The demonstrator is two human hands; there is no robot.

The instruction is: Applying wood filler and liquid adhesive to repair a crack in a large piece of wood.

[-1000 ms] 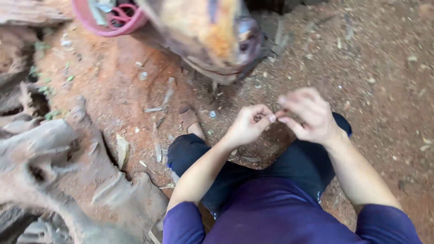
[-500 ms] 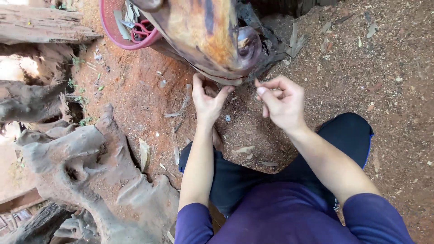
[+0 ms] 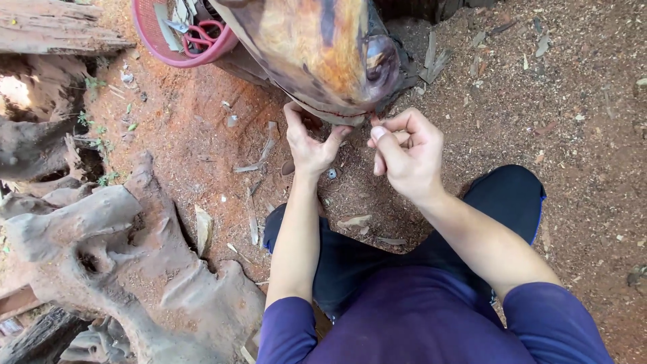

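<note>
A big polished wooden piece [image 3: 317, 47], orange-brown with dark streaks, hangs over the red dirt in front of me. My left hand [image 3: 309, 145] reaches up under its lower edge, thumb and fingers clasping the rim. My right hand [image 3: 404, 152] is just to the right of it, its thumb and forefinger pinched together at the same edge. Whether something tiny sits in that pinch I cannot make out. I am squatting, with dark trousers and purple sleeves at the bottom of the view.
A pink basket [image 3: 151, 40] with red-handled scissors [image 3: 199, 37] stands behind the wood at the top left. Gnarled grey roots [image 3: 101, 243] fill the left side. Wood chips [image 3: 202, 226] and a small round grey thing [image 3: 331, 174] lie on the dirt.
A second ago both hands were together over my knees, fingertips meeting. They have since risen to the wooden piece's lower edge, and the left hand has taken hold of it.
</note>
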